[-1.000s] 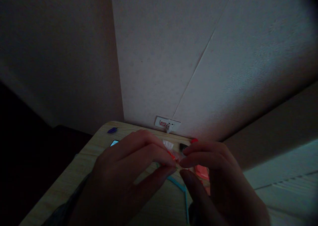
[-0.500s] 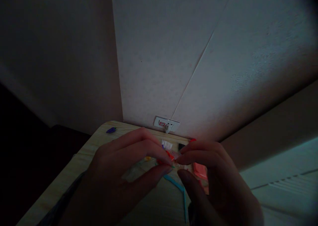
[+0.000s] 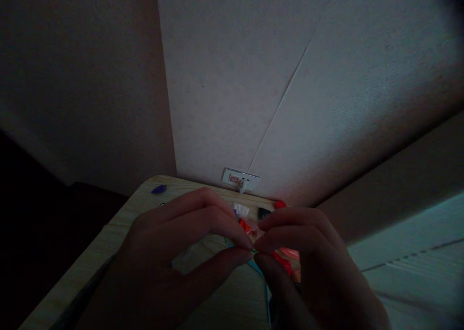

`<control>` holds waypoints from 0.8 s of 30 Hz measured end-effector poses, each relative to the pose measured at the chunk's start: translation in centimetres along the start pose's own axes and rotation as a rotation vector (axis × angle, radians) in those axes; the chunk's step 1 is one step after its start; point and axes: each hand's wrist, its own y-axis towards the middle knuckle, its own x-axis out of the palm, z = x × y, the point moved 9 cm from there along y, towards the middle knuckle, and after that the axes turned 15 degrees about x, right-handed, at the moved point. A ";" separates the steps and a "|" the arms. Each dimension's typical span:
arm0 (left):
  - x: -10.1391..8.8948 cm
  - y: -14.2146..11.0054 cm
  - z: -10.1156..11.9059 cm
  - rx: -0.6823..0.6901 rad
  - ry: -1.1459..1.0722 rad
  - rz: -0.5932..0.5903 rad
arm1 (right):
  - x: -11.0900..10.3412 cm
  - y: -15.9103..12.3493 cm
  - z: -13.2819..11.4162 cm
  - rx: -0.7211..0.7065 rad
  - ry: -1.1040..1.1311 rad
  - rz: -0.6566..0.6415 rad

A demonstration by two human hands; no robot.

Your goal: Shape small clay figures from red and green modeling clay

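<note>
Over the table my left hand (image 3: 192,238) pinches with thumb and fingertips on a tiny green piece (image 3: 254,250), mostly hidden by the fingers. My right hand (image 3: 315,262) meets it from the other side, its thumb and forefinger closed at the same green piece. Just behind the fingertips lie an orange-red lump (image 3: 245,226) and some clear wrapping. Below the hands, partly covered, a thin blue stick-like tool (image 3: 268,306) rests on the wood. Red soft-looking pieces (image 3: 282,262) show behind my right fingers.
The pale wooden table (image 3: 119,233) stands against the wall. A small purple pointed piece (image 3: 158,189) lies near its back left corner. A white crumpled wrapper (image 3: 241,209) and a black item (image 3: 264,213) lie behind the hands, below a wall socket (image 3: 240,178) with a plug.
My right thumb and forefinger, apart half a second ago, have come together at the green piece beside my left fingertips. The view has shifted slightly.
</note>
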 end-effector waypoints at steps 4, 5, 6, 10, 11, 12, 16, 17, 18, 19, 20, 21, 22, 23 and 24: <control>0.1 0.1 0.0 0.030 0.004 -0.012 | 0.1 0.1 -0.2 -0.022 -0.038 -0.049; 0.1 0.1 0.1 0.038 0.005 -0.012 | 0.1 0.0 -0.2 -0.023 -0.036 -0.039; 0.0 0.1 0.1 0.045 0.009 -0.010 | 0.0 0.0 -0.2 -0.021 -0.030 -0.022; 0.0 0.0 0.5 0.078 0.041 -0.027 | -0.1 -0.2 0.0 0.007 0.011 0.052; -0.1 0.1 0.5 0.086 0.048 -0.026 | 0.0 -0.2 0.1 0.012 0.019 0.058; -0.1 0.1 0.6 0.093 0.050 -0.022 | 0.0 -0.2 0.1 0.015 0.023 0.059; 0.0 0.2 0.5 0.098 0.029 -0.014 | 0.1 -0.3 0.1 0.005 0.016 0.076; 0.1 0.2 0.4 0.091 0.019 -0.016 | 0.0 -0.3 0.1 0.004 0.011 0.083; 0.1 0.2 0.3 0.085 0.010 -0.013 | 0.0 -0.3 0.1 0.006 0.005 0.092; 0.1 0.1 0.2 0.073 0.005 -0.009 | -0.1 -0.3 0.1 0.008 -0.001 0.104; 0.1 0.1 0.1 0.061 0.002 -0.004 | -0.1 -0.3 0.2 0.009 -0.007 0.115; 0.0 0.1 0.0 0.051 0.004 0.003 | -0.2 -0.3 0.2 0.010 -0.013 0.127; -0.1 0.1 0.0 0.044 0.010 0.010 | -0.3 -0.4 0.2 0.011 -0.021 0.137; -0.2 0.1 0.0 0.038 0.021 0.017 | -0.4 -0.4 0.2 0.011 -0.033 0.148; -0.3 0.0 0.0 0.031 0.032 0.026 | -0.6 -0.4 0.2 0.011 -0.046 0.157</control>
